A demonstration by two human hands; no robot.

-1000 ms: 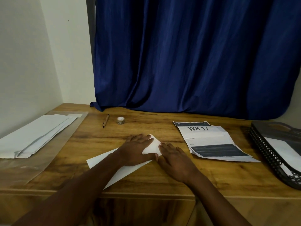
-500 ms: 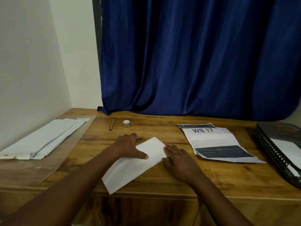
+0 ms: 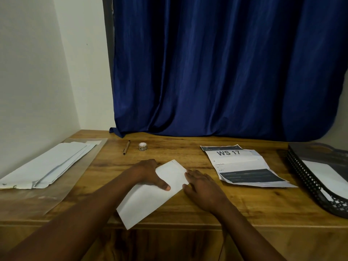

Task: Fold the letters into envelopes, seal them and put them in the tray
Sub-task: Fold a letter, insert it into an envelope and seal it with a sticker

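Head view: white envelope point(image 3: 150, 194) flat on the wooden table point(image 3: 235, 208), near the middle of the front edge, long axis slanted from the near-left corner, which overhangs that edge, up to the far-right end. Left hand point(image 3: 148, 174) laid on the far long side, thumb stretched across the paper, other fingers curled over the far edge; pressing down, though whether pinching underneath cannot be told. Right hand point(image 3: 202, 187) flat on the wood with straight fingers, fingertips touching the envelope's right short end, holding nothing. Envelope therefore straight between both hands, left hand on top of it, right hand just beside its end and nearer to the black mesh tray point(image 3: 308, 183) at the right edge, where one white sheet or envelope already lies. Likely step: flattening or sealing before the carry rightward. Stack of envelopes point(image 3: 47, 166) on clear plastic at the left edge; printed sheet marked WS 17 point(image 3: 243, 166) between hands and tray; pen point(image 3: 126, 147) and small tape roll point(image 3: 142, 146) toward the back edge.
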